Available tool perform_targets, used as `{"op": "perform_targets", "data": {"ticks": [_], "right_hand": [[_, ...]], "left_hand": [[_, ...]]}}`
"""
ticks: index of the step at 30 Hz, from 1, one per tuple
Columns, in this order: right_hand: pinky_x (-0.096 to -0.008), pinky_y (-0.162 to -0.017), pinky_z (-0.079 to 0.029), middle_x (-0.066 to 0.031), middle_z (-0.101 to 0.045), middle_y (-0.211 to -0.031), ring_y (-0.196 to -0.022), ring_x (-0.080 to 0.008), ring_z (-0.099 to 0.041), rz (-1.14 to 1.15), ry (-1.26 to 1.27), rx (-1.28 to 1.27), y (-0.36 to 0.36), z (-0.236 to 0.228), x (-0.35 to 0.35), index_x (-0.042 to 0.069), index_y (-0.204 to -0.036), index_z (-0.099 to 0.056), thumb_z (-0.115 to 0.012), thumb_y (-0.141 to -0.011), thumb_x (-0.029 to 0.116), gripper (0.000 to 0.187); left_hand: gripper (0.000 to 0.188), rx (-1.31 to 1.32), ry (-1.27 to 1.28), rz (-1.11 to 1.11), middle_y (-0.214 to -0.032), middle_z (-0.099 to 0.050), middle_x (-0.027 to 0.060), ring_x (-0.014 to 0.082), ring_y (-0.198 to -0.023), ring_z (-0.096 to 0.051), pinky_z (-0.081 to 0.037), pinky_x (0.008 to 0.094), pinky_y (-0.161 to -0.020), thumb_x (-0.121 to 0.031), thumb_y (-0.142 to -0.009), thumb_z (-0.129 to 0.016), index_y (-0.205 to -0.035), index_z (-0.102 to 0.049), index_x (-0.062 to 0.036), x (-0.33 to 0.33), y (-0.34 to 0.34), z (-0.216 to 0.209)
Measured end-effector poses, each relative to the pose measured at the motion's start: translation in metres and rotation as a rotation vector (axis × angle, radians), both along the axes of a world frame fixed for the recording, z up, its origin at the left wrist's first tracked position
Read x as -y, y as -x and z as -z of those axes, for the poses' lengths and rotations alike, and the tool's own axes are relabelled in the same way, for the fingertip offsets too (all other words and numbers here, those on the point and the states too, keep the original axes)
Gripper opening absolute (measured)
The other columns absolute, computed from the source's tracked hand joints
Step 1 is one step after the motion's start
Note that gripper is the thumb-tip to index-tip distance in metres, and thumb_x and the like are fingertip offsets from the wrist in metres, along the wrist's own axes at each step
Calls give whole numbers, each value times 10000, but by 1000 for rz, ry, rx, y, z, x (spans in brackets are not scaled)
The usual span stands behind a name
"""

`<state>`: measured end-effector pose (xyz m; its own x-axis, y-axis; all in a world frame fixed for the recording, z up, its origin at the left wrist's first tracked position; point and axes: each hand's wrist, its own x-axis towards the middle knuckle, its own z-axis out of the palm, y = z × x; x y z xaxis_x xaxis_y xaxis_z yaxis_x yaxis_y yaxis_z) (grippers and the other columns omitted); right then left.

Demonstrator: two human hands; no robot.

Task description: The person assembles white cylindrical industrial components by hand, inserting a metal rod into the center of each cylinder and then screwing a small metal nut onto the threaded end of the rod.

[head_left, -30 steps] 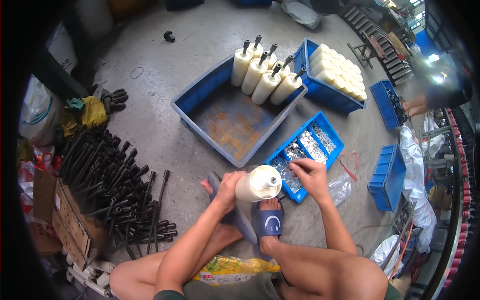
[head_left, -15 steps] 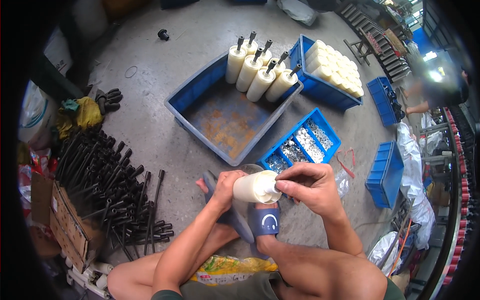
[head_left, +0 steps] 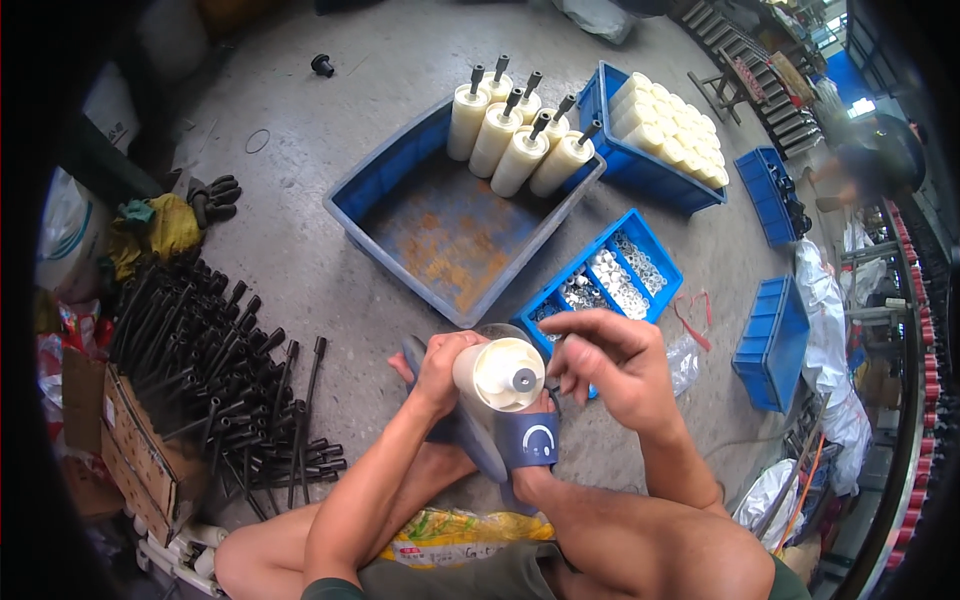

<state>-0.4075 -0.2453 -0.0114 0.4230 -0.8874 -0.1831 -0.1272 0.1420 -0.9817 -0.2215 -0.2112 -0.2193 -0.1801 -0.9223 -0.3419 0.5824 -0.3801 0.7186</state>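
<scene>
While the left hand [head_left: 440, 375] clasps a cream cylinder [head_left: 492, 374] above blue slippers [head_left: 522, 440], the right hand [head_left: 622, 372] hovers empty, fingers loosely parted, just beside its capped end, near a divided blue tray [head_left: 668, 294].

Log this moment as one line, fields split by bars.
left hand: gripping cream roller | right hand: beside roller's end, not touching | blue bin: black-stemmed rollers standing inside

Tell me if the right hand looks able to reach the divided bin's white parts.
Likely yes: the right hand is near the open divided bin, and nothing covers its white parts.
</scene>
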Motion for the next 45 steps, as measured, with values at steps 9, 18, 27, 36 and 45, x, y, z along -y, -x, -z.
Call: {"op": "perform_targets", "data": {"ticks": [9, 18, 27, 36, 45], "right_hand": [[-394, -697, -586, -172, -725, -829, -789, -263, -729, -378, 336, -664, 0, 167, 18, 26, -1013, -740, -643, -841, 82, 206], [-439, -660, -599, -136, -739, -810, -744, -303, -741, -609, 575, -1088, -11, 263, 1, 103, -784, -750, -640, -791, 148, 119], [-423, -653, -574, -168, -703, -777, -716, -334, -708, -354, 563, -792, -2, 174, 19, 17, -825, -672, -659, -780, 106, 100], [-197, -563, -404, 14, -626, -759, -654, -37, -524, 112, -217, 70, 36, 73, 20, -19, -1045, -719, -625, -918, 79, 185], [-215, -579, -502, -32, -674, -817, -665, -83, -610, 57, 154, -102, 22, 2, 2, -45, -1145, -704, -654, -936, 15, 223]], "left_hand": [[332, -88, -121, -233, -874, -704, 120, 187, -828, -658, -504, 280, -817, -222, -931, -508, -902, -704, 44, -2, -5, 37], [1175, 427, 173, -32, -1088, -648, 144, 227, -1007, -626, -486, 350, -915, -993, -613, -515, -1156, -609, 45, -9, -10, 68], [779, 100, 199, 37, -1113, -679, 173, 265, -1058, -664, -549, 411, -934, -659, -863, -522, -1186, -604, 45, -2, -18, 69], [288, 185, -3, -147, -1014, -696, 129, 216, -1002, -622, -466, 320, -919, -193, -938, -539, -954, -719, 32, 4, -8, 34], [320, 5, -48, -40, -840, -722, 104, 179, -796, -660, -494, 281, -778, -203, -910, -518, -864, -725, 36, 2, -7, 5]]}}
